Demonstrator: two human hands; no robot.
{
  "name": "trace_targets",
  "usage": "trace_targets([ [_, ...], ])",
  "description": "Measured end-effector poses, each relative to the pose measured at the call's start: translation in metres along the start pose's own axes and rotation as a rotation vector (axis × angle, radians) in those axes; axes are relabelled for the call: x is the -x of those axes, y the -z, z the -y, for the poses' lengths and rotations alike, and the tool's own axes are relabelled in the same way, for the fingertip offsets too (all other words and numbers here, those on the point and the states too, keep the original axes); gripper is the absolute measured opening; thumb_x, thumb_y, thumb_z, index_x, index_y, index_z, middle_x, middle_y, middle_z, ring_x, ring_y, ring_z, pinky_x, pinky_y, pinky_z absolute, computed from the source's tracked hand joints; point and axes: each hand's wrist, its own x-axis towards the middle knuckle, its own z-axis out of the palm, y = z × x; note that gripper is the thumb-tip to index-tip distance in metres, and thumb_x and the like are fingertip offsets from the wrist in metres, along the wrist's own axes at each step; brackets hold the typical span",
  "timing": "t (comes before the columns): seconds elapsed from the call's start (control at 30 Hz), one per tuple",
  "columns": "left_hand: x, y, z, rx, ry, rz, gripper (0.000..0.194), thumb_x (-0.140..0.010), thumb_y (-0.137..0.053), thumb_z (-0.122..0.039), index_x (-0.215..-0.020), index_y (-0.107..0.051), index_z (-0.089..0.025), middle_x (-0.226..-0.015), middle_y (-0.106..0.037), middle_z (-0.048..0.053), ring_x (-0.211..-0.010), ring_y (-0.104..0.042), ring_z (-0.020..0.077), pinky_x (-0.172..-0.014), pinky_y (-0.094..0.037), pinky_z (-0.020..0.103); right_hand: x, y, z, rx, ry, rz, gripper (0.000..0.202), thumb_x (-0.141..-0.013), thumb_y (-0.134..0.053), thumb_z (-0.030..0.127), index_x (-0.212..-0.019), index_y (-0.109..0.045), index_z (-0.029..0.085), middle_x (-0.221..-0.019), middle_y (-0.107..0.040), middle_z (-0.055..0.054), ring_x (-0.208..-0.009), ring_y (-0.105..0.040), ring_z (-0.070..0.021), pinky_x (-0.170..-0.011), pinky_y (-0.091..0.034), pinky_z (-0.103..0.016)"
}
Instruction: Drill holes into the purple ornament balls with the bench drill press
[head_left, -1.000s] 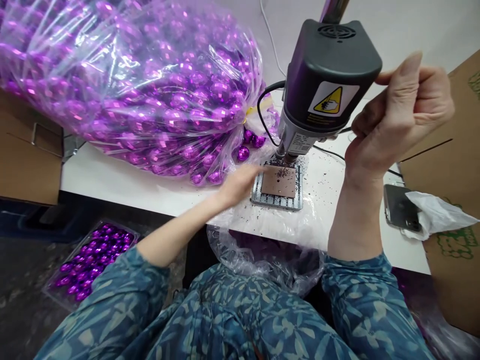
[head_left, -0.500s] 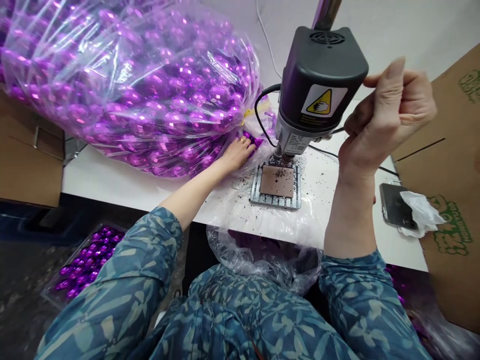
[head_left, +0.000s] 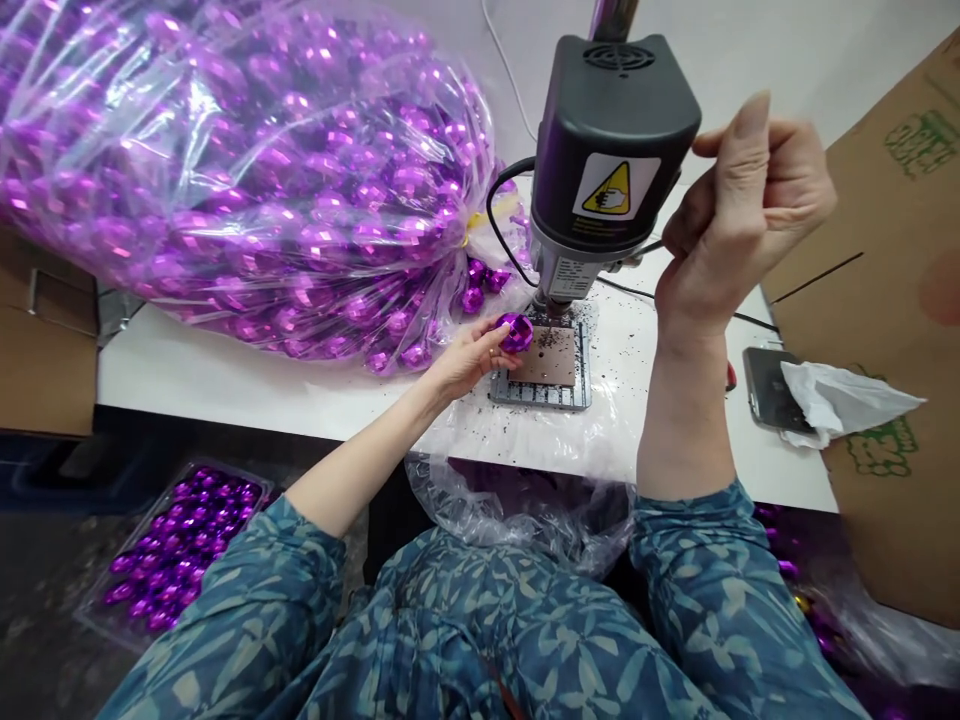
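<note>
My left hand [head_left: 472,358] pinches a shiny purple faceted bauble [head_left: 516,333] between thumb and fingers. It hovers at the left side of the small metal base plate [head_left: 499,392], over the brown square board [head_left: 559,372] lying there. Above stands a black bench drill press [head_left: 619,130] with a warning sticker; its tip is close to the board. My right hand [head_left: 750,205] is closed in a fist at the machine's right side, around the end of a thin lever [head_left: 639,254] that mostly disappears inside the fingers. Dark shavings are scattered over the board and plate.
A big clear bag [head_left: 300,200] of purple baubles fills the table's left, with several loose baubles [head_left: 474,298] by its mouth. At right are a phone [head_left: 769,388], a crumpled tissue [head_left: 840,395] and a cardboard box [head_left: 862,290]. A clear tub [head_left: 262,487] of baubles sits low left.
My left hand has drawn back from the bag's mouth toward the base plate, with a bauble now showing in its fingers. My right hand keeps its fist beside the machine. The view has shifted slightly.
</note>
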Motion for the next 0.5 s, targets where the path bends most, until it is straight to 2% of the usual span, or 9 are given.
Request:
trace_targets([
  [0.1, -0.006, -0.004, 0.017, 0.004, 0.036, -0.034, 0.045, -0.095, -0.084, -0.048, -0.122, -0.067, -0.017, -0.091, -0.077, 0.004, -0.066, -0.075, 0.0131, -0.062, -0.061, 0.025, 0.001, 0.000, 0.000, -0.013, 0.024, 0.013, 0.062, -0.075, -0.061, 0.082, -0.069, -0.057, 0.020, -0.045, -0.027, 0.011, -0.035, -0.019, -0.0030, -0.036, -0.014, -0.029],
  [0.2, -0.016, -0.006, 0.028, -0.026, 0.014, -0.098, 0.047, -0.092, -0.088, -0.044, -0.122, -0.066, -0.016, -0.088, -0.077, 0.002, -0.061, -0.071, 0.0100, -0.058, -0.058, 0.022, 0.002, 0.000, 0.001, -0.068, 0.029, 0.019, 0.061, -0.075, -0.067, 0.079, -0.069, -0.058, 0.020, -0.044, -0.030, 0.011, -0.034, -0.021, -0.0032, -0.036, -0.014, -0.030],
  [0.27, -0.022, -0.008, 0.031, -0.039, -0.002, -0.123, 0.047, -0.091, -0.089, -0.043, -0.122, -0.067, -0.015, -0.089, -0.077, 0.001, -0.059, -0.069, 0.0088, -0.057, -0.058, 0.021, 0.002, 0.000, 0.001, -0.090, 0.021, 0.023, 0.062, -0.073, -0.069, 0.080, -0.069, -0.059, 0.019, -0.043, -0.031, 0.011, -0.034, -0.022, -0.0030, -0.036, -0.014, -0.030],
  [0.4, -0.029, -0.013, 0.036, -0.113, -0.001, -0.133, 0.052, -0.089, -0.090, -0.042, -0.128, -0.068, -0.016, -0.075, -0.072, -0.003, -0.054, -0.063, 0.0084, -0.049, -0.050, 0.019, 0.002, -0.001, 0.004, -0.085, 0.010, 0.018, 0.068, -0.069, -0.066, 0.086, -0.068, -0.057, 0.019, -0.044, -0.030, 0.011, -0.034, -0.022, -0.0022, -0.037, -0.014, -0.029],
  [0.5, -0.032, -0.016, 0.039, -0.177, -0.020, -0.137, 0.053, -0.088, -0.090, -0.039, -0.131, -0.069, -0.017, -0.081, -0.074, 0.000, -0.053, -0.060, 0.0083, -0.045, -0.044, 0.019, 0.003, -0.002, 0.005, -0.073, 0.012, 0.014, 0.069, -0.069, -0.063, 0.088, -0.068, -0.057, 0.019, -0.045, -0.028, 0.011, -0.035, -0.021, -0.0018, -0.037, -0.015, -0.029],
])
